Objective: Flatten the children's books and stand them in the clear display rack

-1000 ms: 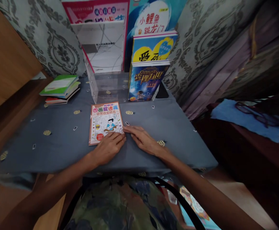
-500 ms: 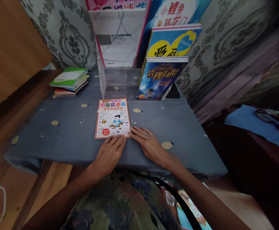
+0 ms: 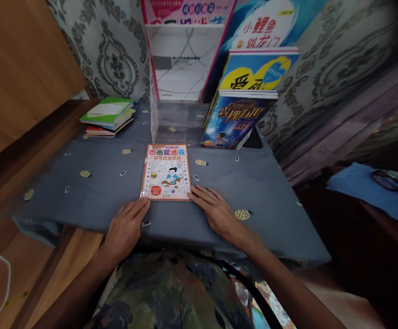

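A thin picture book (image 3: 166,172) with a cartoon figure on its cover lies flat on the grey-blue tablecloth (image 3: 82,201) in front of me. My left hand (image 3: 126,226) rests palm down on the cloth, fingers stretched, its tips at the book's near left corner. My right hand (image 3: 217,212) also lies flat with fingers spread, its tips touching the book's near right corner. Neither hand holds anything.
A clear acrylic stand (image 3: 178,121) sits behind the book, with large picture books (image 3: 236,119) leaning upright at the back against the patterned wall. A small stack of books (image 3: 107,116) with a green one on top lies back left. A wooden panel (image 3: 21,77) stands left.
My left hand slid off the book's near edge and moved left to its near left corner. My right hand stays at the right corner. The camera view shifted.
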The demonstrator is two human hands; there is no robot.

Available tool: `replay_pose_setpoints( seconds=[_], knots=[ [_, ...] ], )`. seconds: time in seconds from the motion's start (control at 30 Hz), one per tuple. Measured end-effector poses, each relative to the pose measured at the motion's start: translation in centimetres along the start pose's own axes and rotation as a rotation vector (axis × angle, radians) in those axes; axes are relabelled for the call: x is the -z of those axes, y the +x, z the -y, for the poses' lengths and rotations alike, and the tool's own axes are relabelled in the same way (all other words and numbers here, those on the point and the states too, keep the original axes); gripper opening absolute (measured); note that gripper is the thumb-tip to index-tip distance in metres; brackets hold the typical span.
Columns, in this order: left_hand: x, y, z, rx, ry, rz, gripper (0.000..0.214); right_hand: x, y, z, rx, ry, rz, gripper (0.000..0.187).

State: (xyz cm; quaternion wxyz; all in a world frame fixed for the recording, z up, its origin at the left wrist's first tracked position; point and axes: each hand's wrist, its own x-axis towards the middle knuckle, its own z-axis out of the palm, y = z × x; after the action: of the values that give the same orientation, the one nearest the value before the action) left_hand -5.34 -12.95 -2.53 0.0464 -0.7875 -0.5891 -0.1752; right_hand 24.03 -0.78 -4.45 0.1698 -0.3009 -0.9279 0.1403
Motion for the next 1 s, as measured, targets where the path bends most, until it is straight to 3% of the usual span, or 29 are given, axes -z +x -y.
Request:
replay_pose_setpoints(
  seconds=[0.17,0.3,0.53,0.73,0.87,1.0],
  knots=[
    [-0.3,0.9,1.2,0.044,-0.144,-0.060,0.047,0.0,0.1,-0.1,0.012,-0.009,-0.017,0.077],
    [-0.7,2.8,2.2,0.109,-0.159,-0.093,0.037,0.5,0.7,0.4,0.007,-0.008,-0.033,0.059],
    [-2.8,5.5,3.2,0.127,-0.061,-0.097,0.038,1.3,2.1,1.4,-0.035,0.028,-0.094,0.043],
    [-3.9,7.7,4.8,0.174,-0.146,-0.096,0.039,0.7,5.1,0.4,-0.104,-0.023,-0.104,0.039],
    [-3.7,9.9,6.3,0.259,-0.465,-0.132,0.040,0.0,8.2,-0.9,-0.184,-0.078,-0.101,0.038],
    [-3.0,11.7,6.9,0.588,-1.027,-0.204,0.056,-0.7,9.7,-1.9,-0.187,-0.085,-0.117,0.040]
  ],
)
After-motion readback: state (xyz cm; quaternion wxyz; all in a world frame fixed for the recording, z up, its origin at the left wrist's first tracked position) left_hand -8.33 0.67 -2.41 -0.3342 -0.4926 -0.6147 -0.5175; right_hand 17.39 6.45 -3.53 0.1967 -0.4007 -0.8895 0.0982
